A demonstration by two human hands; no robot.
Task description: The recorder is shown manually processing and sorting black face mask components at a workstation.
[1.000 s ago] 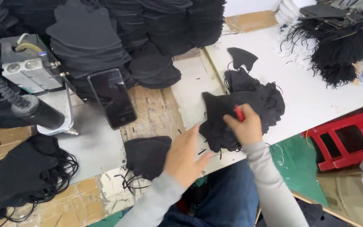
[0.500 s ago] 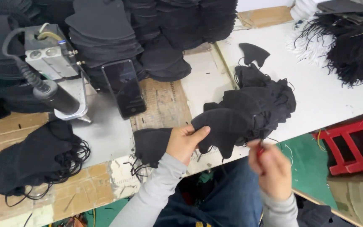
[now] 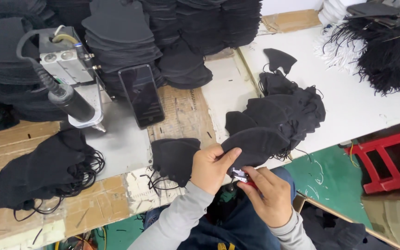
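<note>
At the worktop's (image 3: 362, 111) near edge, the left hand (image 3: 211, 166) is clamped on a black mask (image 3: 255, 146); the right hand (image 3: 269, 194) grips small snips (image 3: 240, 175) beneath it. A mask pile (image 3: 288, 109) lies just behind, a phone (image 3: 140, 95) farther left.

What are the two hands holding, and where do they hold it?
The left hand pinches a black fabric face mask at its lower left edge. The right hand holds small red-handled metal snips by the handle.

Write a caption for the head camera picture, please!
Left hand holds a black mask while right hand brings small snips to it.
</note>
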